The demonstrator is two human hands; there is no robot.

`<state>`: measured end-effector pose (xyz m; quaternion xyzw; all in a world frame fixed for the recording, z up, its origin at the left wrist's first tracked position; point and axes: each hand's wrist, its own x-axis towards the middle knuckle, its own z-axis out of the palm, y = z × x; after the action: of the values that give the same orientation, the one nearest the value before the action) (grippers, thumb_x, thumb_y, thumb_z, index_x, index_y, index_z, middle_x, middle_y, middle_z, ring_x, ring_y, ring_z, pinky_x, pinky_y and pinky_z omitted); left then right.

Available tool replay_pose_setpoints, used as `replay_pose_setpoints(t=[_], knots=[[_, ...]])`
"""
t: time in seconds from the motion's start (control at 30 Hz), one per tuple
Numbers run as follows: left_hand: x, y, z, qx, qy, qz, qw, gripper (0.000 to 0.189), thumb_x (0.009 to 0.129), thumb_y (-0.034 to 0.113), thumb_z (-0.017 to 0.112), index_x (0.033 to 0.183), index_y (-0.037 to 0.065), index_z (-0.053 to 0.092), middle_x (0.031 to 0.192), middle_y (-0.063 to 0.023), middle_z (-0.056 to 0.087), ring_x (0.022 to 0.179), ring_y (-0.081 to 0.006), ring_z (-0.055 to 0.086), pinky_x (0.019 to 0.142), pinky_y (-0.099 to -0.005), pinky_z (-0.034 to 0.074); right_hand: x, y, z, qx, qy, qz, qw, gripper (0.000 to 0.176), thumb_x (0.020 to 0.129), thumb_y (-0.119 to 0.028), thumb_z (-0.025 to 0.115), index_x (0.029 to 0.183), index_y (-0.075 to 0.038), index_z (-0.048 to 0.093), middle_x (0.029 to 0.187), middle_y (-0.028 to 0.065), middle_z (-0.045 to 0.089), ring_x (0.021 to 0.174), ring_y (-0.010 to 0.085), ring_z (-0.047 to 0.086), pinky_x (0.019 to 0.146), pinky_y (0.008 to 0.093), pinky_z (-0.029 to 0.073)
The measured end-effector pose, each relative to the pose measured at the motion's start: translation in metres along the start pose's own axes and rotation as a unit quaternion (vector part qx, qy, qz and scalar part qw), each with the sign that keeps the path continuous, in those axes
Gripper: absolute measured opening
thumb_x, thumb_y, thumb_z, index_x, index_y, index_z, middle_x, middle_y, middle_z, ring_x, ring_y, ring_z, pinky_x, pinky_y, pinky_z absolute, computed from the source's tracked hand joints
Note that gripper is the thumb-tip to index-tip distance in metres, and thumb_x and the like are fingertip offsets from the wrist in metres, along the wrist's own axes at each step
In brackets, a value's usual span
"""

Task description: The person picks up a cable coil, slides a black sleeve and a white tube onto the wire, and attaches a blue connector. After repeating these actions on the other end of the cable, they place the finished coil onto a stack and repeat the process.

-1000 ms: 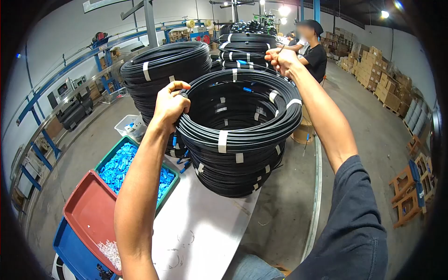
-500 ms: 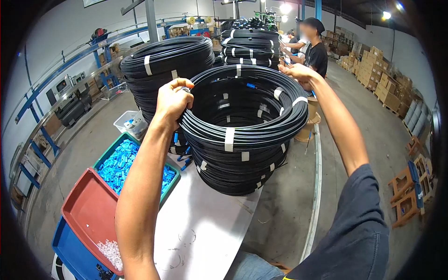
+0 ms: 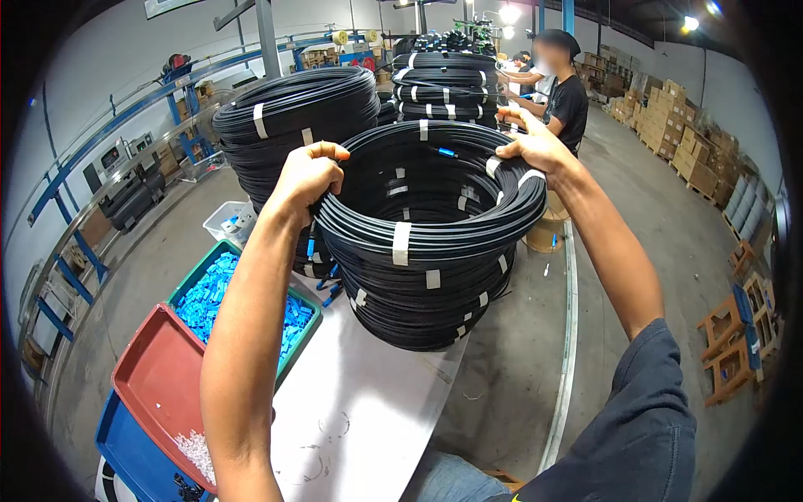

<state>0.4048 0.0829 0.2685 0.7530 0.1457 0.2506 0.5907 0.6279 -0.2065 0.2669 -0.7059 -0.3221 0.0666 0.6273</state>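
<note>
A black cable coil (image 3: 468, 230) with white tape bands lies on top of a tall stack of similar coils (image 3: 401, 309). My left hand (image 3: 308, 180) is closed on the coil's left rim, index finger pointing inward. On the far right rim rests my right hand (image 3: 539, 151), its thumb over the inner side and its upper fingers stretched beyond the rim; the lower fingers are hidden. A blue connector (image 3: 448, 153) shows against the coil's inner far wall.
More coil stacks (image 3: 293, 125) stand behind. On the white table (image 3: 368, 402) are a green tray (image 3: 305, 335) of blue connectors, a red tray (image 3: 155, 360) with small white pieces, and a blue tray (image 3: 134, 443). A person (image 3: 567, 100) stands beyond at right.
My right hand has come down and nearer, from behind the far right rim onto the coil. The top coil has shifted slightly left; my left hand stays at its left rim.
</note>
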Motion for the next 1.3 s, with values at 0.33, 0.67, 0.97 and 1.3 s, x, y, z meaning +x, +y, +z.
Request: replay_pose_setpoints(t=[0.33,0.67,0.97,1.3], knots=[[0.013,-0.010,0.000,-0.061,-0.028,0.087,0.994,0.037,0.064,-0.016,0.058,0.097,0.000,0.067,0.064,0.0041,0.049,0.051,-0.0045,0.041,0.048,-0.0208,0.034,-0.007,-0.011,0.004,0.002,0.055,-0.072,0.996,0.074,0.074,0.022,0.067,0.138,-0.011,0.056,0.133,0.0218,0.050,0.102,0.0235,0.064,0.080,0.0300,0.057],[0.015,0.029,0.021,-0.042,-0.071,0.166,0.983,0.036,0.066,-0.015,0.060,0.096,0.004,0.065,0.073,0.0041,0.050,0.059,-0.0042,0.044,0.050,-0.0191,0.034,-0.035,-0.034,-0.022,0.059,0.087,-0.098,0.990,0.047,0.081,0.016,0.065,0.126,0.004,0.063,0.102,0.0115,0.068,0.072,0.0136,0.067,0.065,0.0241,0.055],[0.045,0.003,0.033,0.017,-0.145,0.105,0.984,0.038,0.071,-0.011,0.055,0.104,0.003,0.068,0.078,-0.0006,0.060,0.061,-0.0056,0.052,0.059,-0.0196,0.043,-0.020,-0.011,-0.037,0.059,0.108,-0.003,0.992,0.046,0.076,0.018,0.068,0.121,0.007,0.065,0.102,0.0153,0.070,0.073,0.0188,0.069,0.066,0.0296,0.059],[0.052,0.003,0.028,-0.004,-0.137,0.071,0.988,0.040,0.071,-0.012,0.056,0.106,0.003,0.068,0.074,-0.0001,0.060,0.061,-0.0075,0.052,0.059,-0.0211,0.042,-0.026,-0.027,-0.033,0.071,0.075,0.001,0.995,0.043,0.082,0.015,0.064,0.124,0.005,0.063,0.113,0.0153,0.069,0.086,0.0207,0.072,0.076,0.0353,0.065]])
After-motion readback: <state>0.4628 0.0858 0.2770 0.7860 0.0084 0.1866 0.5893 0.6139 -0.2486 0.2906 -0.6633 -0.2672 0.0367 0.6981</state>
